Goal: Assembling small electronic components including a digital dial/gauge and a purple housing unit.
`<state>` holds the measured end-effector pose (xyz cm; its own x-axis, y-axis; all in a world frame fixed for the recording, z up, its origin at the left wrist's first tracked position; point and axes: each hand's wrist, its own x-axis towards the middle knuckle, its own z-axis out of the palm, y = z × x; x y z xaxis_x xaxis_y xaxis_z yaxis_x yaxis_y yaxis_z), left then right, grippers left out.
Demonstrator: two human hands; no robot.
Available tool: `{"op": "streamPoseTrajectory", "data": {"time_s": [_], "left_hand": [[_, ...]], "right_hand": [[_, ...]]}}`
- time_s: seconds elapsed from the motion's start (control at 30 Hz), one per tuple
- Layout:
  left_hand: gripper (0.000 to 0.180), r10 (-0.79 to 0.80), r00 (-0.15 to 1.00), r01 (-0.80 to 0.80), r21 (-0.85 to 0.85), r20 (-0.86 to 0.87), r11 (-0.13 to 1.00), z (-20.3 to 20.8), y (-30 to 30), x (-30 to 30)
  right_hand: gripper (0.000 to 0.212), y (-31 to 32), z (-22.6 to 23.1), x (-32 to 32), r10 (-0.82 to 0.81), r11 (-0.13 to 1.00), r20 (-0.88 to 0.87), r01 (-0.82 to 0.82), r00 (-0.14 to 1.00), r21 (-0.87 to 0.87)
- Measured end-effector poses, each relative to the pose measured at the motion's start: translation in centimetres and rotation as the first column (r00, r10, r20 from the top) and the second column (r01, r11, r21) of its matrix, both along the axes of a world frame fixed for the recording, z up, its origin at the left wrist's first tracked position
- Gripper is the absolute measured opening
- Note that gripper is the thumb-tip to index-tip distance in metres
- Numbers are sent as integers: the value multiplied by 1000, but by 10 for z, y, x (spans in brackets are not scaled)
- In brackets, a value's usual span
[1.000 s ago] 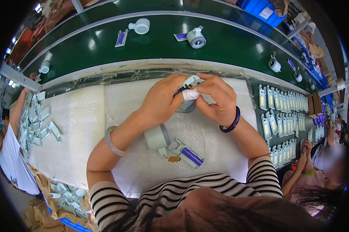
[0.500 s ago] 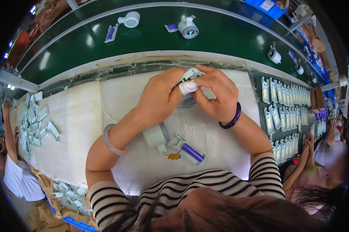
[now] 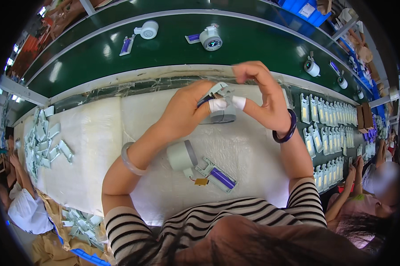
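Observation:
My left hand (image 3: 186, 108) is closed on a pale grey-green handle shell (image 3: 219, 88), its thumb wrapped in white tape. Dark parts show inside the shell. My right hand (image 3: 267, 99) has its fingers raised and apart. Its taped thumb is at the shell's right end; whether it touches cannot be made out. Just below the hands is a grey round housing (image 3: 223, 116), partly hidden by them. Nearer me on the white-covered table (image 3: 151, 106) lies a second round housing (image 3: 181, 155), wired to a small yellow-brown board (image 3: 201, 181). Beside it rests an open handle with a purple battery (image 3: 222, 177).
Loose pale shells (image 3: 42, 137) are piled at the left; more fill a box (image 3: 82, 226) below. Rows of handle shells (image 3: 328, 137) stand on the right. Beyond, a green conveyor (image 3: 173, 44) carries round units (image 3: 211, 39) with purple batteries. Co-workers sit on both sides.
My right hand's fingers have lifted off the handle shell and spread apart. The left hand keeps its grip. At the left edge, a co-worker's arm has shifted.

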<state>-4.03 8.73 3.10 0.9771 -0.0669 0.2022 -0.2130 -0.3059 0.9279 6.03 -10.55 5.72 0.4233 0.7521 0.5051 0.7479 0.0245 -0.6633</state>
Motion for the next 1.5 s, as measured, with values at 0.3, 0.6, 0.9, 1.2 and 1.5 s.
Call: {"op": "streamPoseTrajectory", "data": {"time_s": [0.3, 0.6, 0.9, 1.2, 1.5], "left_hand": [[30, 19, 962, -94, 262, 273, 960, -1, -5, -6], [28, 37, 994, -49, -116, -104, 992, 7, -2, 0], [22, 234, 968, -251, -331, -92, 910, 1, 18, 12], [25, 168, 977, -208, -415, -130, 886, 1, 4, 7], [23, 105, 989, -134, -329, -103, 935, 17, 3, 0]], "right_hand": [[47, 18, -26, -18, 105, 994, -50, -105, 993, 4], [91, 13, -26, 2, 175, 966, -246, -215, 953, -145], [74, 23, -72, 12, 76, 974, -242, -123, 967, -188], [74, 35, -74, -10, 4, 993, -330, -43, 944, -109], [75, 29, -60, 2, 172, 974, -488, -223, 855, -48]]}}
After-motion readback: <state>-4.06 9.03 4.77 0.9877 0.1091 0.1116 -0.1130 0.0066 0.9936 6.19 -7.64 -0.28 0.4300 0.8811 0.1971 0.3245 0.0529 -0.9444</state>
